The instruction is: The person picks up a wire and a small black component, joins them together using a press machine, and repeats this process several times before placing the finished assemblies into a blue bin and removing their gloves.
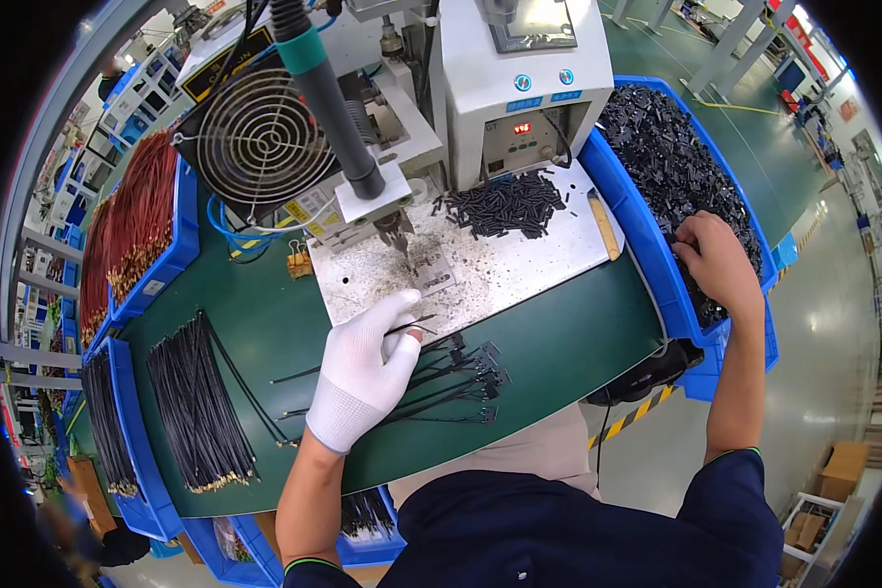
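Observation:
My left hand (361,365), in a white glove with bare fingertips showing, is closed around a thin black cable (414,326) in front of the machine's metal base plate. The cable's end sticks out past the thumb and fingers. Below and beside this hand, several black cables with square black connectors (488,372) lie on the green table. My bare right hand (715,260) reaches into a blue bin (625,220) heaped with small black plastic parts (661,137). Its thumb and fingers are pinched together at the pile; what is between them blends into the dark parts.
A press-like machine (392,211) with a round fan grille (265,137) stands ahead. Short black tubes (510,204) and a yellow-handled tool (606,227) lie on its plate. At left are a black cable bundle (201,407) and blue bins of red-brown cables (147,216) and black cables (108,421).

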`<state>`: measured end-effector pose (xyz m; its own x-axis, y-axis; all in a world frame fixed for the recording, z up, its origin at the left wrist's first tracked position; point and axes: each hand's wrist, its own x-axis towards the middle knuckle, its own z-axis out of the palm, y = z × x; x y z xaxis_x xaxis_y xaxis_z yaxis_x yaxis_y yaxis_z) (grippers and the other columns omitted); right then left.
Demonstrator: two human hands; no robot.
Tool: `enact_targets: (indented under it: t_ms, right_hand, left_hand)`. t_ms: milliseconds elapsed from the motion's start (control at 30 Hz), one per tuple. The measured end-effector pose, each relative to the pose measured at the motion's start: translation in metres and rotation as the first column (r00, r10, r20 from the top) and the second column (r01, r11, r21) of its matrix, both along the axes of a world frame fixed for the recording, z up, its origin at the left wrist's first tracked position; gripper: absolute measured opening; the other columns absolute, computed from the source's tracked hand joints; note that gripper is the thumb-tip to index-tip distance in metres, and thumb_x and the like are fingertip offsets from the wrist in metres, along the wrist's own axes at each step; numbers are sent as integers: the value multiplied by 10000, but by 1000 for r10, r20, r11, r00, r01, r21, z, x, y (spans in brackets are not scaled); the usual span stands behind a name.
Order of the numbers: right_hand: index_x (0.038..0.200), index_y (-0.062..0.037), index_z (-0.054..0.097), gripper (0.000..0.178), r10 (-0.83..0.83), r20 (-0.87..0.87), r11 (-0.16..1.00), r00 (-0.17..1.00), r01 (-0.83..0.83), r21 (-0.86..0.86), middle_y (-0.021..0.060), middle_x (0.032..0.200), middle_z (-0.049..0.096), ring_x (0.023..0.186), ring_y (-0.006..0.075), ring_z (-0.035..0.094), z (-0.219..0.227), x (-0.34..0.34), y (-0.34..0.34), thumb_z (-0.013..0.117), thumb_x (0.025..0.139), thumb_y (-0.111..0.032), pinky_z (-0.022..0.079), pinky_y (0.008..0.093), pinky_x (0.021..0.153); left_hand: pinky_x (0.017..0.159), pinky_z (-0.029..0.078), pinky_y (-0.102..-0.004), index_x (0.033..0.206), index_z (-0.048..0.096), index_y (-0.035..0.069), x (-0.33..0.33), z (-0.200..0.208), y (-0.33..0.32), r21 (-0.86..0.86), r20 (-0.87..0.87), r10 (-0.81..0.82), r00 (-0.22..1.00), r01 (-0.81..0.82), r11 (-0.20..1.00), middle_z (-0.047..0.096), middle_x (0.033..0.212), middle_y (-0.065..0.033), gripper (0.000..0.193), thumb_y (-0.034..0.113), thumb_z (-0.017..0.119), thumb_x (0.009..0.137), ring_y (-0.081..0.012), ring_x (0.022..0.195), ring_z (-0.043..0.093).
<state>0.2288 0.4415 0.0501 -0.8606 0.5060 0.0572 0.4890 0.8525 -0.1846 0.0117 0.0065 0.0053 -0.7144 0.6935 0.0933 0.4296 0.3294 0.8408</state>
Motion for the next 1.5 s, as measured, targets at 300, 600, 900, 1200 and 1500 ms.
enact_targets:
  t_ms: [300,600,900,1200,1500]
  right_hand:
    - [1083,49,766,168,-98,-239,976,966,46,-214,164,919,782,852,273,771,26,-14,-25,827,942,-19,612,385,819]
    - [1169,47,819,205,76,-496,639,865,-424,-642,73,1088,831,962,125,765,1,-71,-126,854,977,-14,622,300,886]
    - [1170,16,825,216,188,-536,604,823,-527,-598,105,1051,852,868,167,747,-50,-147,-173,846,994,-108,603,350,820]
    - [1173,13,830,217,202,-544,596,814,-543,-592,117,1005,844,810,174,721,-65,-171,-194,842,991,-103,597,339,792]
    - [1171,19,825,216,211,-557,589,803,-559,-583,124,992,835,790,177,714,-63,-172,-194,840,990,-98,594,338,782]
  left_hand:
    - [775,600,-374,1378,753,-10,-1,21,5,-5,47,-37,998,38,999,774,987,-205,385,109,758,1011,-260,796,762]
    - [787,590,-444,1153,785,27,-16,10,1,-58,-266,-105,958,93,994,764,925,-189,157,146,754,1056,-386,840,750]
    - [744,594,-483,1137,758,56,-43,0,5,-166,-250,-3,968,-40,985,758,875,-206,139,177,729,1075,-421,831,766]
    - [780,608,-469,1196,804,55,-53,-10,13,-50,-329,30,944,-49,998,783,942,-205,186,145,751,1043,-413,857,771]
    - [793,614,-477,1132,795,56,-54,-10,17,-17,-331,59,942,-68,998,789,959,-200,135,134,748,1033,-419,875,775]
